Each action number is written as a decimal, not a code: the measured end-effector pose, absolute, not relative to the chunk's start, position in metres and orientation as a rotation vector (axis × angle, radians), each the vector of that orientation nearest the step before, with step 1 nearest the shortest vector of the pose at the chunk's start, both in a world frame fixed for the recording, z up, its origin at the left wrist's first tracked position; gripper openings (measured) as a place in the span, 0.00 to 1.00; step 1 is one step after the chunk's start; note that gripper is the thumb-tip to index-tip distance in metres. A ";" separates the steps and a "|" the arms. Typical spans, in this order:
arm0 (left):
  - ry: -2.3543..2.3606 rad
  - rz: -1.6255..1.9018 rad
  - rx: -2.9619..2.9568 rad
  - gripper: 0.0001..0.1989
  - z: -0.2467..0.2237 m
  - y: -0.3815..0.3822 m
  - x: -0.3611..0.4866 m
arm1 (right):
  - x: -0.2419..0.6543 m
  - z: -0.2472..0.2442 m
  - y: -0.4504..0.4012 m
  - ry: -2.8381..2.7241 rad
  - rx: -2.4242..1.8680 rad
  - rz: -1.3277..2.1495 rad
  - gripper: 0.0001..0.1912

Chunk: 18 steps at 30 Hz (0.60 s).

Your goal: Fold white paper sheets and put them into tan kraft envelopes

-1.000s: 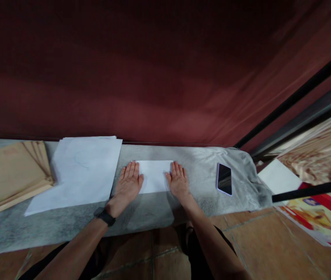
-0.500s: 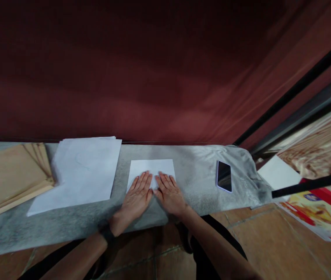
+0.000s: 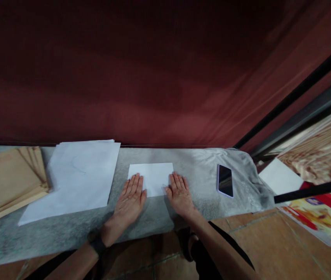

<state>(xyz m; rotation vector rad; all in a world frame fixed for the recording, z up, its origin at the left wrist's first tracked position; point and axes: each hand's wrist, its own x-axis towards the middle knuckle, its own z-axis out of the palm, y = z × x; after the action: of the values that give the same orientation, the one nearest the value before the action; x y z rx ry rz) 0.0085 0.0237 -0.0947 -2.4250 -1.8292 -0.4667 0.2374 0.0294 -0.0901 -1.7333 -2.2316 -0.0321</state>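
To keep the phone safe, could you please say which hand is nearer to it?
Right: the right hand is left of the phone, with a gap between; the left hand is farther left, across the paper.

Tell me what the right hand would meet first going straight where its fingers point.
Probably the dark red backdrop, beyond the gray cloth; depth is unclear. The right hand overlaps the small white sheet.

Small paper sheet (image 3: 155, 178) white; paper stack (image 3: 79, 182) white, faint blue curved line. Kraft-paper pile (image 3: 6, 179) tan. Plush cover (image 3: 202, 165) mottled grey. Smartphone (image 3: 225, 181) black, lilac edge. Wristwatch (image 3: 97, 244) black. Backdrop (image 3: 154, 97) dark red.
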 end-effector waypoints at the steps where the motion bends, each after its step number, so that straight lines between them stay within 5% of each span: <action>1: -1.805 -0.486 -2.437 0.31 -0.094 0.022 0.012 | 0.236 -0.089 0.030 -2.231 -1.715 -0.025 0.31; 9: -1.573 -0.509 -2.591 0.30 -0.107 0.013 0.027 | 0.212 -0.085 0.025 -2.458 -1.350 0.091 0.29; 18: -1.954 -0.463 -2.331 0.32 -0.102 0.040 0.002 | 0.225 -0.092 0.049 -2.263 -1.673 -0.014 0.29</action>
<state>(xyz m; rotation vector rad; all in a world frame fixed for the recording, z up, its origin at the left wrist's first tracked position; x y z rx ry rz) 0.0018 0.0395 -0.1024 -2.3306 -1.9542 -0.4630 0.2247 0.0486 -0.0923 -1.6730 -2.2632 -0.0137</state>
